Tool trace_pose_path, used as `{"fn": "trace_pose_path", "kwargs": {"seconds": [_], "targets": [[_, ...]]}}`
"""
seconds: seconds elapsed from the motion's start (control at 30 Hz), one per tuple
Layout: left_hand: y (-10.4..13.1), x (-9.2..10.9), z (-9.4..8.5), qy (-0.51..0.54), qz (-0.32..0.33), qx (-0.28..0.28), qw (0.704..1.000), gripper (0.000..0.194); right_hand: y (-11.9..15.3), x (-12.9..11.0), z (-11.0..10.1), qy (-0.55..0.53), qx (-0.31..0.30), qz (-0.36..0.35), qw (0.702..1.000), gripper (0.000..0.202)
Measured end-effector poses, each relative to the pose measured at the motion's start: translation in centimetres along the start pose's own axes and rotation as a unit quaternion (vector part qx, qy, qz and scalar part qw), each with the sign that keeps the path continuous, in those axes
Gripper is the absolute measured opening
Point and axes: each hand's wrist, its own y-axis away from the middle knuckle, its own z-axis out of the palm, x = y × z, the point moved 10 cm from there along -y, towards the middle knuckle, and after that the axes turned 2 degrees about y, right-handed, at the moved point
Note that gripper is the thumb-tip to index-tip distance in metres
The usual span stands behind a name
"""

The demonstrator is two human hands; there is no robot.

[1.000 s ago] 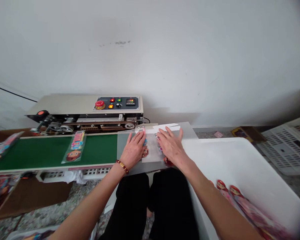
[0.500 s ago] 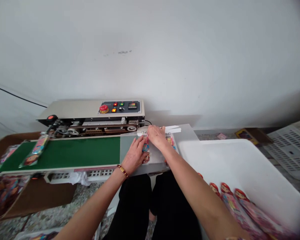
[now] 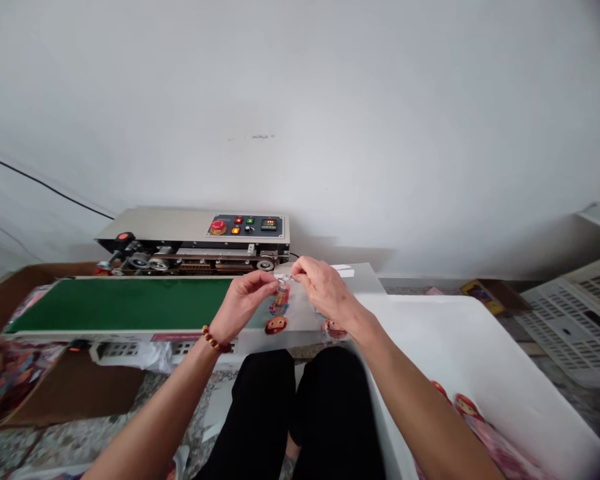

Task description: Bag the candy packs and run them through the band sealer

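My left hand (image 3: pixel 245 300) is closed in a pinch at the top left edge of a clear plastic bag (image 3: pixel 279 300). Inside that bag lies a colourful flat item with a red-haired cartoon head at its lower end. My right hand (image 3: pixel 323 287) pinches the top of the same bag from the other side. Under my right wrist lies a second bagged cartoon-head item (image 3: pixel 334 328), partly hidden. Just left of my hands stands a band sealer (image 3: pixel 190 227) with lit buttons, its green conveyor belt (image 3: pixel 130 303) running in front.
A white tub (image 3: pixel 440 327) at the right holds several red-haired cartoon items (image 3: pixel 467 405). A cardboard box (image 3: pixel 85 387) with packed goods sits below the belt's left end. White crates (image 3: pixel 575 320) stand at far right. My knees are under the work surface.
Both hands have shifted to the bag's top edge, and the left no longer lies flat on it. The bag that lay at the belt's left end is gone from the belt.
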Motion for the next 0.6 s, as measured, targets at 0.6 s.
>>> {"fn": "trace_pose_path", "kwargs": {"seconds": [0.6], "targets": [[0.2,-6.1,0.4,-0.123,-0.063,0.036,0.990,0.026,0.2,5.0,3.4,0.061,-0.047,0.074,0.994,0.018]]}}
